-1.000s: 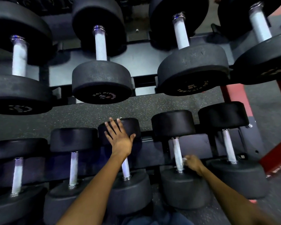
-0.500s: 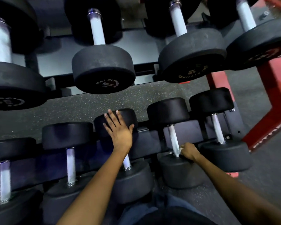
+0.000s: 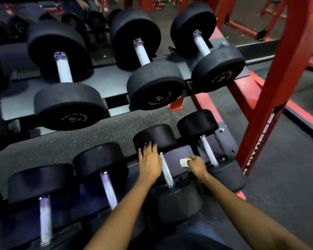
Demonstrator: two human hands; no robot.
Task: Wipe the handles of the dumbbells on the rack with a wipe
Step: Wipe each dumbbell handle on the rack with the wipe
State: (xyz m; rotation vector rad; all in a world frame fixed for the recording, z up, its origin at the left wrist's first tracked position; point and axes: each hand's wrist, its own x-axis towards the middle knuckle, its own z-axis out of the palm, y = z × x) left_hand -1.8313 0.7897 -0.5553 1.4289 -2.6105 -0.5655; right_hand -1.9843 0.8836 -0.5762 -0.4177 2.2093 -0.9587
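Now right hand (image 3: 197, 166) grips wipe (image 3: 184, 162), folded end pointing left.

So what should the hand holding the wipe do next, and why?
Probably carry the wipe rightward onto the end dumbbell's handle. The right hand pinches it between the last two handles, touching neither, while the left hand rests on the neighbouring dumbbell.

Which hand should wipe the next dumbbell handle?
Probably the right hand: it already pinches the white wipe, between the two rightmost lower-row handles. The left hand lies flat on a dumbbell's far head, holding nothing.
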